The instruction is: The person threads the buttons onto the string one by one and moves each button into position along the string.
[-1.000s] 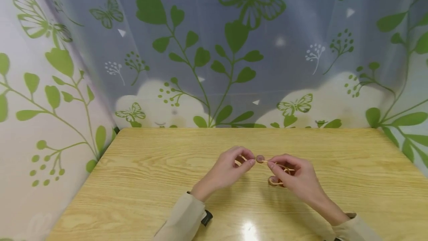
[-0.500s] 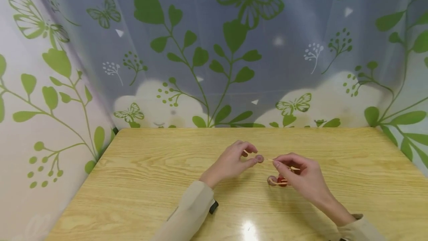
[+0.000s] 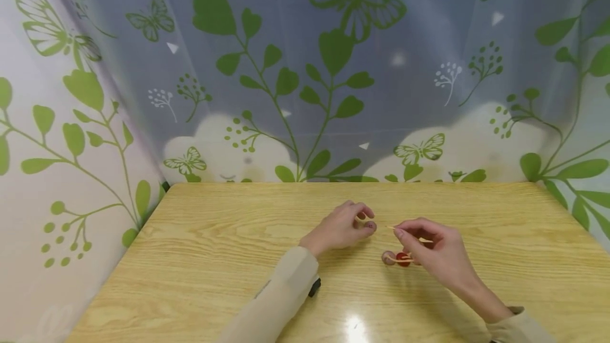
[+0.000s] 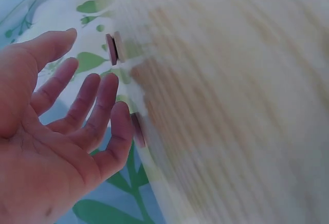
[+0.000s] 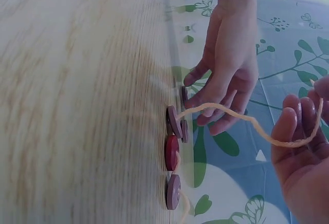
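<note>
A mauve round button (image 3: 370, 226) sits on the table at my left hand (image 3: 335, 229); its thumb and fingers reach around the button, and I cannot tell whether they touch it. In the left wrist view those fingers are loosely bent with nothing between them. My right hand (image 3: 431, 245) pinches a pale orange cord (image 5: 234, 113), whose tip (image 3: 389, 227) sticks out leftward from the fingertips. The cord runs down to buttons below that hand: another mauve button (image 3: 388, 257) and a red button (image 3: 403, 259). More mauve buttons show in the right wrist view, partly hidden.
The wood-grained table (image 3: 229, 216) stretches out on both sides of the hands. Behind it hangs a curtain (image 3: 286, 68) printed with green leaves and butterflies, which also covers the left and right sides.
My left hand has shifted right and its fingers have spread around the mauve button. My right hand has drawn slightly right with the cord, leaving a gap between cord tip and button.
</note>
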